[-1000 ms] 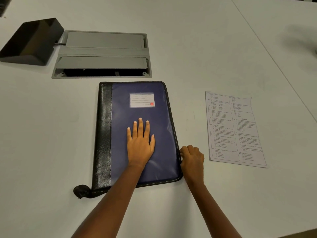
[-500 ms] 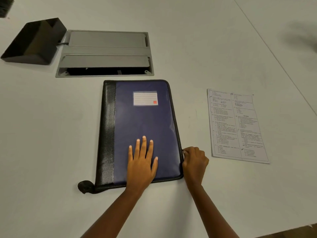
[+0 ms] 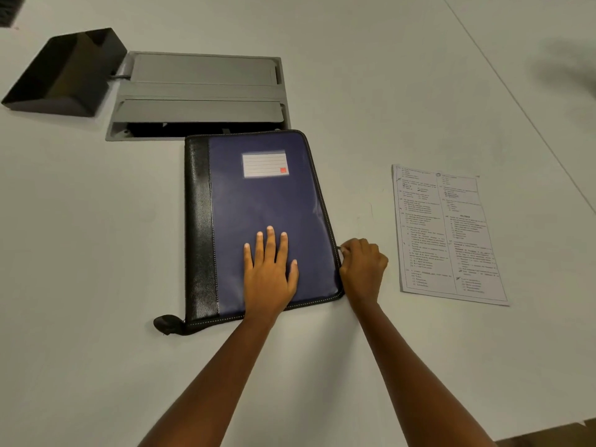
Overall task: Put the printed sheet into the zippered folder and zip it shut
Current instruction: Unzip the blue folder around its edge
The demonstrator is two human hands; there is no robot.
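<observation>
Head view: left hand [image 3: 269, 269] spread flat, pinning the zippered folder [image 3: 258, 217] to the table [image 3: 96, 237]. Right hand [image 3: 362, 266] curled at its right edge, pinching what looks like the zipper pull. Printed sheet [image 3: 446, 233] lies just right of that hand, untouched; thin, floppy, best lifted by an edge.

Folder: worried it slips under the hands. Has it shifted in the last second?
Yes. The folder slid away from the person: its far edge now meets the near rim of the grey hatch, where a gap showed before.
</observation>
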